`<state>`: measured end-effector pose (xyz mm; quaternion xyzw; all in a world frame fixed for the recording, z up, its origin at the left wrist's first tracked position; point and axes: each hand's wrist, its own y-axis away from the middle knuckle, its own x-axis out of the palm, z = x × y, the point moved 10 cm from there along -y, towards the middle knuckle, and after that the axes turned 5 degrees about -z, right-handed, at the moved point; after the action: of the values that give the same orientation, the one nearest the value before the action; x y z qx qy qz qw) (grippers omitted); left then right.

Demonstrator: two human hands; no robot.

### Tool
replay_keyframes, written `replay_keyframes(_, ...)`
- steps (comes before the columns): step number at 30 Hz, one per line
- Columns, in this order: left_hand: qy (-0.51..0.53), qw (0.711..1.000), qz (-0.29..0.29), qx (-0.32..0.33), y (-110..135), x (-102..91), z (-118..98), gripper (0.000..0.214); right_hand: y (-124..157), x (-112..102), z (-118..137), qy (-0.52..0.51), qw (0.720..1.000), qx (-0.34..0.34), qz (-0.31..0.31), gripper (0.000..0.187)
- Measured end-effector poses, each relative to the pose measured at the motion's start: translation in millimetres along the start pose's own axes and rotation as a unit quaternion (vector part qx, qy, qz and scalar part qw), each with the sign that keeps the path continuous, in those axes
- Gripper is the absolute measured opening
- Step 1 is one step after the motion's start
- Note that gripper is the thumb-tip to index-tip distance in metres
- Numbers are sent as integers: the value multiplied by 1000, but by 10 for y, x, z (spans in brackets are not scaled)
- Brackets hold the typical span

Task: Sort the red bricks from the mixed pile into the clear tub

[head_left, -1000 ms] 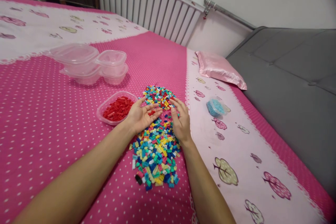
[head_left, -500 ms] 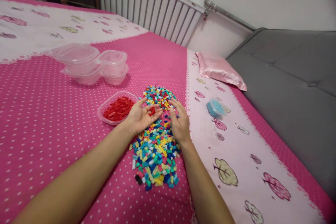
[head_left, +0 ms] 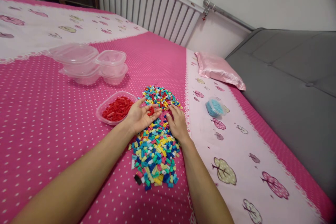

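Note:
My left hand (head_left: pixel 140 114) is turned palm up with several small red building bricks (head_left: pixel 150 112) cradled on its fingers. It hovers over the middle of the coloured brick piles, beside a clear plastic tub (head_left: pixel 99 117) of red bricks (head_left: pixel 117 109). My right hand (head_left: pixel 177 121) is palm down, thumb and fingers apart, its fingertips at the near edge of the far pile of mixed bricks (head_left: pixel 160 95). I see nothing held in it. A larger near pile of mixed bricks (head_left: pixel 154 157) spreads between my forearms.
Stacked clear plastic containers (head_left: pixel 80 56) stand at the back left. A small tub of blue bricks (head_left: pixel 215 107) lies on the right, past my right hand. A pink pillow (head_left: pixel 219 70) rests against the grey headboard (head_left: pixel 283 66). Everything sits on a pink dotted bedspread (head_left: pixel 47 119).
My right hand has lowered a little, its fingers dropping toward the far pile's near edge. My left hand stays nearly still with the red bricks on its fingers.

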<state>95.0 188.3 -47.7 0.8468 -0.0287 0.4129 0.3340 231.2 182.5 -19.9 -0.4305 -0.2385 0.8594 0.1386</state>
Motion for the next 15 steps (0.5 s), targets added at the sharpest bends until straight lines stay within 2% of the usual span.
replay_keyframes(4,6,1000,-3,-5,9,-1,6,35,31,46,-28,20,999,19,26,45)
replay_keyframes(15,-5,1000,-7,-1,17,3,2,39,23,-72,-114,36,998,55,-25,34)
